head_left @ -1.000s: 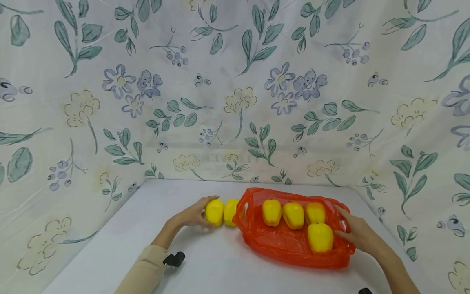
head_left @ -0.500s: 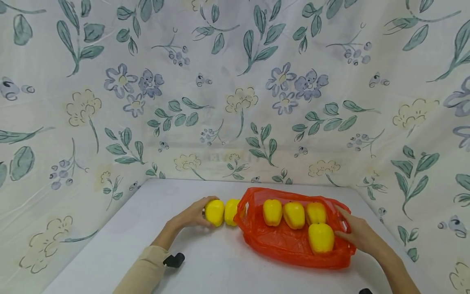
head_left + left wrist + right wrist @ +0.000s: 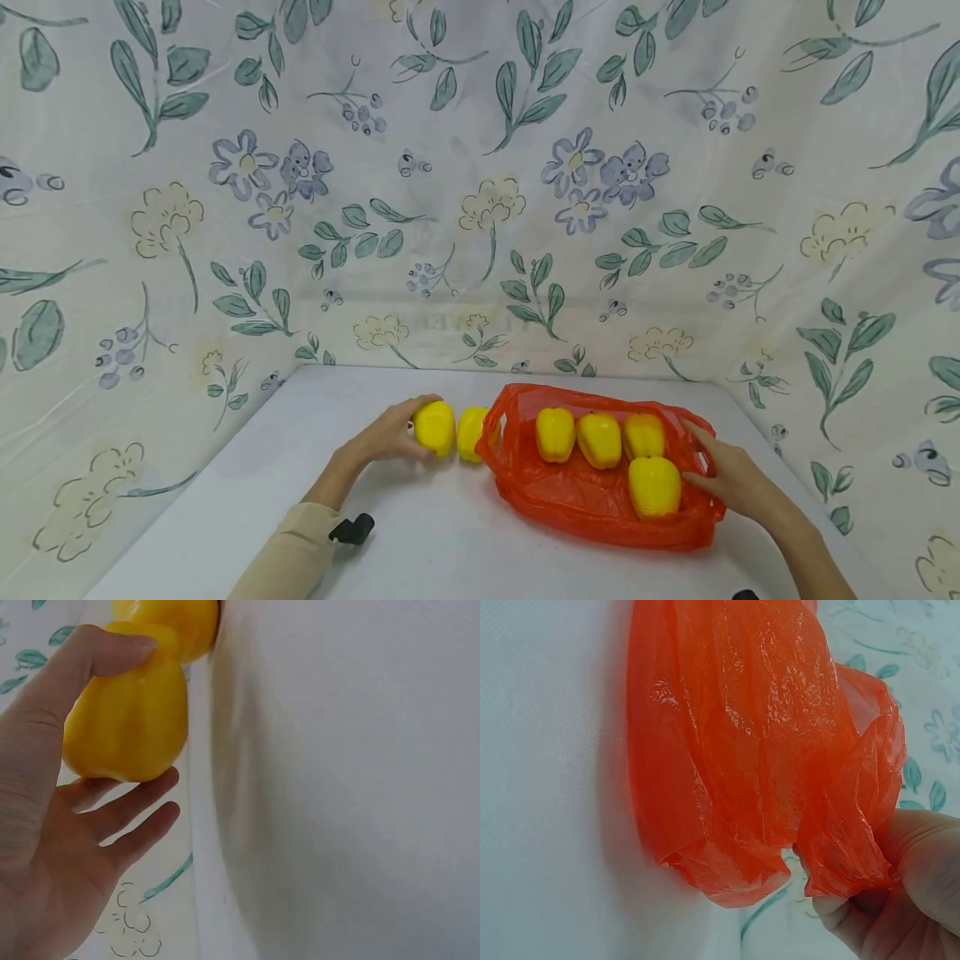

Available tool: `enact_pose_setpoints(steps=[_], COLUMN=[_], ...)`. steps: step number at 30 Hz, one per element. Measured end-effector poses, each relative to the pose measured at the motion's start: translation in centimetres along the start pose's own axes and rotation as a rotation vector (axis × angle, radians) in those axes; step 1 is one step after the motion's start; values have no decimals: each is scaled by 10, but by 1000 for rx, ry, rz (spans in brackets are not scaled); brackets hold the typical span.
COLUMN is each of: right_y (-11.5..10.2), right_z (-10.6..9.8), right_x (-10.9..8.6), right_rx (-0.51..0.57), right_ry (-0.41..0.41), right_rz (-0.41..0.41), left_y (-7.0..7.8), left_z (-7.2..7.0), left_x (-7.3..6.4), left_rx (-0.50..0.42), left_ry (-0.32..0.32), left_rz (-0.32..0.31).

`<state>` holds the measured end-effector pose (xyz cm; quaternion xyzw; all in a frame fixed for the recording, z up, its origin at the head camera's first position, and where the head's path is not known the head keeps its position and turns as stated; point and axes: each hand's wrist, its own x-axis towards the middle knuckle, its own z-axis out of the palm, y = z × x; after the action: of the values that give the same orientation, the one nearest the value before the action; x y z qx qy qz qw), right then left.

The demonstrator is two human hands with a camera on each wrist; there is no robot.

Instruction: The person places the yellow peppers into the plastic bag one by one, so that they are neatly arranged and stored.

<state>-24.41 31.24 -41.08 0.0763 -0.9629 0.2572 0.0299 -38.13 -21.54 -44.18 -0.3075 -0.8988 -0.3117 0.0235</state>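
Note:
My left hand (image 3: 388, 432) holds a yellow bell pepper (image 3: 434, 427) between thumb and fingers. In the left wrist view the thumb lies over this pepper (image 3: 127, 724), which appears slightly raised off the table. Another yellow bell pepper (image 3: 471, 435) stands just right of it, partly behind a red plastic bag (image 3: 585, 523). Several yellow bell peppers, among them the front one (image 3: 655, 487), sit inside the opened bag. My right hand (image 3: 738, 477) grips the bag's right end; in the right wrist view, thumb and fingers pinch its gathered plastic (image 3: 847, 859).
The white table (image 3: 435, 542) carries the bag right of centre. A curtain (image 3: 465, 167) with leaves and flowers hangs behind and at both sides. A black strap piece (image 3: 352, 529) sits at the left sleeve's cuff (image 3: 303, 533).
My left hand has shifted slightly left and up with the pepper, opening a small gap to the neighbouring one. The right hand and the bag stay in place.

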Motion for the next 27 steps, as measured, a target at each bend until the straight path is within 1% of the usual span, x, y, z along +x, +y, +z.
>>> enact_pose_setpoints(steps=[3, 7, 10, 14, 17, 21, 24, 27], right_y=[0, -1, -1, -1, -1, 0, 0, 0], right_z=[0, -1, 0, 0, -1, -1, -1, -2], right_x=[0, 0, 0, 0, 0, 0, 0, 0], right_rx=[7, 7, 0, -2, -5, -8, -9, -8], right_ry=[-6, -3, 3, 4, 8, 19, 24, 21], right_rz=[7, 1, -8, -9, -17, -32, -32, -30], left_y=[8, 24, 38, 63, 83, 105, 117, 127], left_z=[-9, -23, -32, -40, -44, -45, -42, -39], left_x=[0, 1, 2, 4, 5, 10, 16, 23], left_rx=[8, 17, 41, 52, 38, -23, -69, -81], left_ry=[50, 98, 125, 150, 160, 168, 163, 136], left_rz=[3, 26, 68, 120, 152, 198, 218, 225])
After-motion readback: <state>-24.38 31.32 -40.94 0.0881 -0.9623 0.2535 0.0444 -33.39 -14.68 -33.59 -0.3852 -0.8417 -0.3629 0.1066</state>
